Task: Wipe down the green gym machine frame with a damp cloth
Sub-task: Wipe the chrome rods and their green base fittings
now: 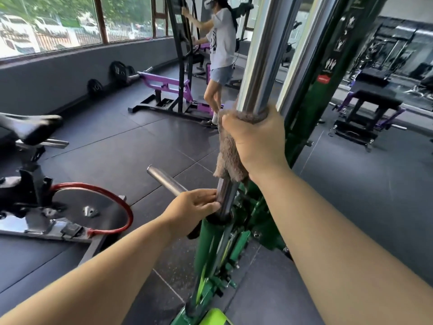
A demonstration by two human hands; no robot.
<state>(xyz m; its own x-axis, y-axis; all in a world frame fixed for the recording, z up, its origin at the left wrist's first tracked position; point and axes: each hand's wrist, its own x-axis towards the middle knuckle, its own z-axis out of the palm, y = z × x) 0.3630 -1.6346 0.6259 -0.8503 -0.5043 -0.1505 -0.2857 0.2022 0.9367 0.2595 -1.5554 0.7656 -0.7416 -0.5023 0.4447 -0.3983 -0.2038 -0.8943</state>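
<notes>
A green gym machine frame (311, 109) rises through the middle of the head view, with two chrome guide rods in front of it. My right hand (254, 139) grips a grey-brown cloth (228, 151) wrapped round the nearer chrome rod (262, 62); the cloth's tail hangs down below my fist. Lower down, my left hand (192, 209) holds the same rod just above its green sleeve (207, 245), fingers curled round the rod. A short chrome peg (164, 179) sticks out to the left behind that hand.
An exercise bike with a red-rimmed flywheel (91, 207) stands at left. A person in a white shirt (220, 43) works at a purple and black machine (168, 87) behind. A black bench on a purple frame (370, 113) is at right. Weight plates (119, 71) lean on the wall.
</notes>
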